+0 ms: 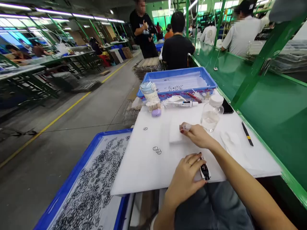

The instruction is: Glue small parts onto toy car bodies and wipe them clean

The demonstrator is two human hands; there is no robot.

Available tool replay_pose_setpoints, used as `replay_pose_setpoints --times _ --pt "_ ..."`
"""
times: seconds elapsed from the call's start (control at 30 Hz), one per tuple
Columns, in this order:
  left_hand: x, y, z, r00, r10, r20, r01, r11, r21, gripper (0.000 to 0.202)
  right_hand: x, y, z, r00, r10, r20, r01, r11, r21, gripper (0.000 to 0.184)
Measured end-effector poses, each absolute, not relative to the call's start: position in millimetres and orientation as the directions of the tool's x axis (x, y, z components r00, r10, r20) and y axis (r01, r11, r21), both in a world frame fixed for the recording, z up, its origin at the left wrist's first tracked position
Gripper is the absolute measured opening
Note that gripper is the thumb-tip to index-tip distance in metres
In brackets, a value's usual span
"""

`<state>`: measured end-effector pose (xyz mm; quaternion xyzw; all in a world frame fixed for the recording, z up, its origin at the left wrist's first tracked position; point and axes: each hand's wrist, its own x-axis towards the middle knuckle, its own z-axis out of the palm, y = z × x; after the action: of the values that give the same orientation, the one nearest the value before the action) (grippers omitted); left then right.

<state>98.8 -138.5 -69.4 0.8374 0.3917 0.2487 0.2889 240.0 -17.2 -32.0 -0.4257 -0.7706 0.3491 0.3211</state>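
Note:
My left hand point(184, 179) is closed around a small black-and-white toy car point(205, 172) at the front edge of the white sheet point(134, 172). Fingers lie along its far end and the thumb is at its near end. Farther forward, my right hand point(199, 135) pinches a small translucent whitish piece point(186, 126), too unclear to name. That hand is over a folded white pad point(175, 135). A clear bottle with a white cap point(212, 113) stands just beyond the right hand. Several thin dark rings point(157, 150) lie on the sheet to the left.
Black tweezers point(247, 134) and a crumpled white tissue point(230, 139) lie at right. Behind are a purple case point(156, 112), cotton swabs point(153, 105), a cup point(150, 91), a phone point(227, 106) and a blue tray point(209, 81). Another blue tray point(79, 169) holds many rings. Co-workers sit ahead.

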Motion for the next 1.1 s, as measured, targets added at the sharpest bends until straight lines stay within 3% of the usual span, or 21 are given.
replay_pose_setpoints --times 0.13,0.23,0.33,0.43,0.57,0.87,1.1 --pt "106.7 -136.6 -73.3 0.476 0.843 0.251 0.451 -0.479 0.753 0.053 252.6 -38.5 -22.3 -0.407 0.877 0.256 0.219 0.365 -0.905 0.026" --pt "111.3 -138.6 -76.1 0.381 0.879 0.288 0.409 -0.440 0.800 0.048 258.6 -78.6 -10.6 -0.210 0.896 0.390 -0.102 0.377 -0.921 0.009" --pt "112.7 -138.6 -76.4 0.291 0.912 0.289 0.377 -0.387 0.842 0.043 264.0 -113.3 -4.3 -0.079 0.930 0.360 -0.320 0.319 -0.892 0.006" --pt "113.6 -137.6 -74.3 0.245 0.927 0.283 0.361 -0.358 0.861 0.040 269.0 -127.4 -7.7 -0.128 0.951 0.281 -0.440 0.200 -0.876 0.038" --pt "114.8 -136.6 -71.1 0.226 0.940 0.256 0.339 -0.322 0.884 0.036 269.2 -126.3 -15.0 -0.147 0.945 0.292 -0.489 0.187 -0.852 0.063" --pt "114.8 -135.5 -70.6 0.218 0.945 0.243 0.357 -0.309 0.882 0.032 257.6 -125.4 -12.5 -0.119 0.977 0.176 -0.436 0.108 -0.894 0.071" --pt "115.3 -135.8 -69.8 0.212 0.947 0.243 0.356 -0.306 0.883 0.030 257.6 -125.3 -13.2 -0.134 0.974 0.182 -0.430 0.108 -0.896 0.068"
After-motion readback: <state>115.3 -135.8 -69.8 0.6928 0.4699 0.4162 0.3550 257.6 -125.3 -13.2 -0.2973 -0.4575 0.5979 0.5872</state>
